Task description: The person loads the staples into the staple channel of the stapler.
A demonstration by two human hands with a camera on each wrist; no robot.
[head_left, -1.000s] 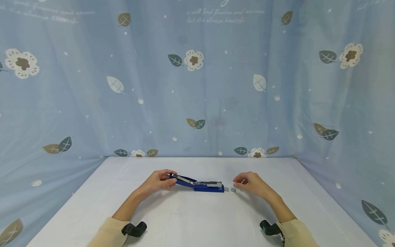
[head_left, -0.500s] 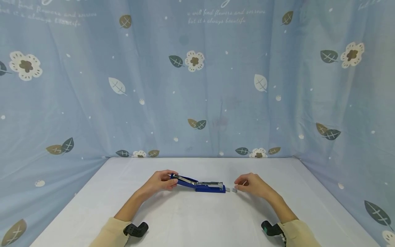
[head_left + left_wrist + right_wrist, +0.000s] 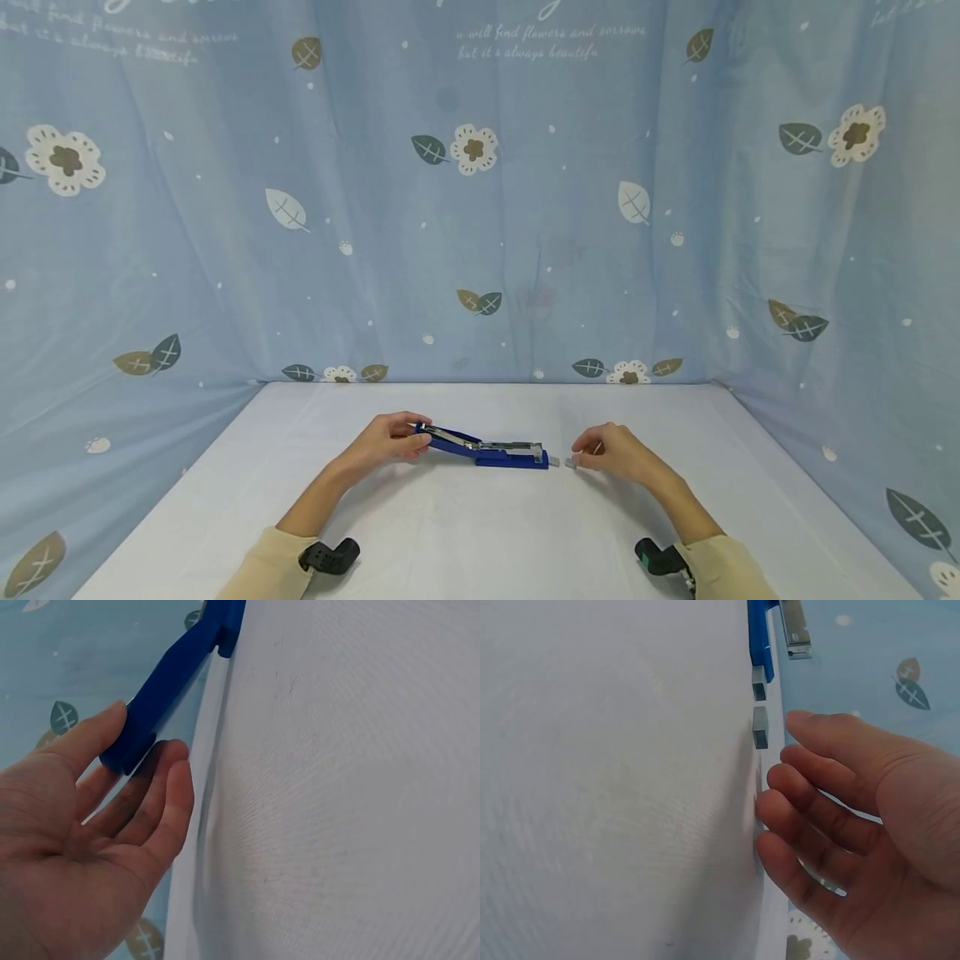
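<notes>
A blue stapler is folded wide apart on the white table, its metal staple channel exposed. My left hand pinches the end of its raised blue arm between thumb and fingers, as the left wrist view confirms on the blue arm. Two small grey staple strips lie in line off the stapler's right end: a nearer strip beside the base, and an outer strip a short gap away. My right hand is beside the outer strip, fingers loosely bent with nothing between them, fingertips right at it in the head view.
A white cloth covers the table. Behind and on both sides hangs a blue curtain with flowers and leaves. A black wrist device is strapped at the left sleeve, and another black device at the right.
The right hand has shifted very slightly right and down, its fingertips now overlapping the outer staple strip in the head view. The left hand and the stapler hold their position.
</notes>
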